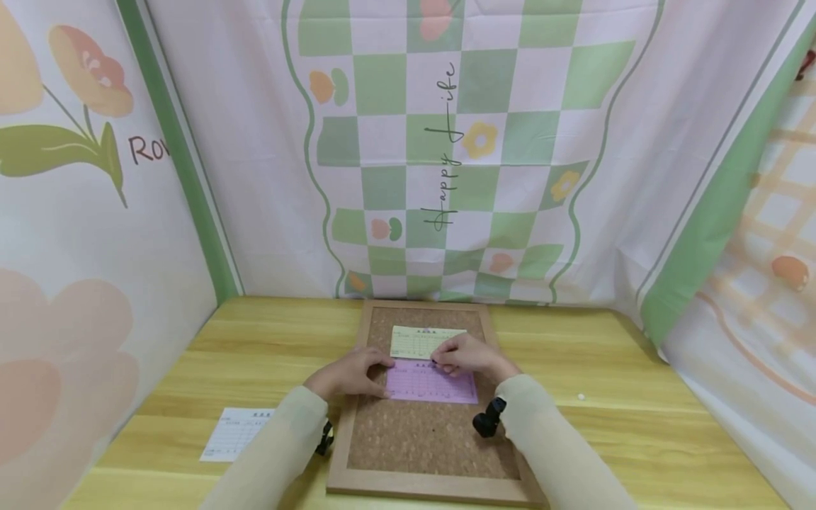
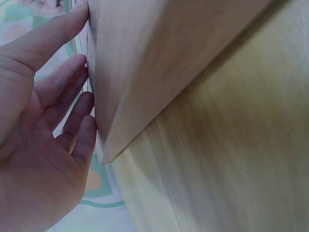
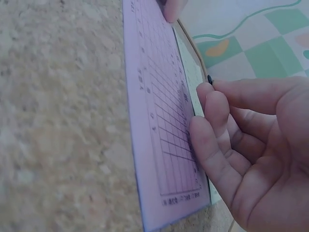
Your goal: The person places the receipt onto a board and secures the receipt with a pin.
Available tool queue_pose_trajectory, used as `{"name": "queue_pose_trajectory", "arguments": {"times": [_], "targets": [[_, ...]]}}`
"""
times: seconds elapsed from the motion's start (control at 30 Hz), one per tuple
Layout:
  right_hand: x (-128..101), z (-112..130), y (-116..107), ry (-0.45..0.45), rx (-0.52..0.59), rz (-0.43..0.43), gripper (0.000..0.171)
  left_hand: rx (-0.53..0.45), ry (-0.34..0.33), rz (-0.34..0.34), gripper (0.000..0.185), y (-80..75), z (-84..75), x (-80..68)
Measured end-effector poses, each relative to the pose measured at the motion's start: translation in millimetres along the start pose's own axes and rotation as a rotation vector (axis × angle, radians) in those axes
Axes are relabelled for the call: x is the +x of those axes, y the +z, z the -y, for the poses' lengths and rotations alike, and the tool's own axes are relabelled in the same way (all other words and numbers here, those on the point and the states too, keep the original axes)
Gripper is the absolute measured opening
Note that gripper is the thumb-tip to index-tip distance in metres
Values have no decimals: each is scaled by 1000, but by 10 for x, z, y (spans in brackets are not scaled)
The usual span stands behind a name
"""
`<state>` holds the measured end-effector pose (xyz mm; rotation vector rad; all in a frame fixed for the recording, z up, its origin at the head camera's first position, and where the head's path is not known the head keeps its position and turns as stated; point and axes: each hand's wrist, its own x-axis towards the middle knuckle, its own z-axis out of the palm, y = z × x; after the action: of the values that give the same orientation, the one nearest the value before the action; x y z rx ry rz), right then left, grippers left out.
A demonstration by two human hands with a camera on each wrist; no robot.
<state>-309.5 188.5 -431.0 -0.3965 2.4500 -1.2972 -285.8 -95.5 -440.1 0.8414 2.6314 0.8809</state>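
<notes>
A cork board [image 1: 421, 439] in a wooden frame lies on the table. A yellow-green slip [image 1: 417, 340] sits near its top, and a purple slip [image 1: 430, 386] lies just below, overlapping it. My left hand [image 1: 376, 372] rests with straight fingers on the purple slip's left edge, by the frame. In the left wrist view the left hand [image 2: 82, 82] lies flat against the frame [image 2: 145, 72]. My right hand [image 1: 440, 363] is at the purple slip's top edge. In the right wrist view its fingers [image 3: 211, 89] pinch a small dark pin [image 3: 210, 79] beside the purple slip [image 3: 159, 135].
A white printed slip [image 1: 236, 432] lies on the wooden table [image 1: 637, 425] to the left of the board. Patterned cloth walls [image 1: 484, 142] close in the back and both sides. A small white speck [image 1: 581, 397] sits on the table at the right.
</notes>
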Motion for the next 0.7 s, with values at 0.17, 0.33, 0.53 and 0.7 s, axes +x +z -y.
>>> {"name": "queue_pose_trajectory", "arguments": {"times": [0.17, 0.33, 0.53, 0.7], "targets": [[45, 14, 61, 16, 5, -25, 20, 4, 6, 2, 57, -1, 10, 7], [62, 46, 106, 8, 7, -43, 21, -8, 13, 0, 57, 0, 20, 15], [110, 35, 124, 6, -6, -35, 21, -8, 15, 4, 56, -6, 12, 17], [133, 20, 138, 24, -17, -39, 21, 1, 18, 5, 56, -9, 6, 18]]}}
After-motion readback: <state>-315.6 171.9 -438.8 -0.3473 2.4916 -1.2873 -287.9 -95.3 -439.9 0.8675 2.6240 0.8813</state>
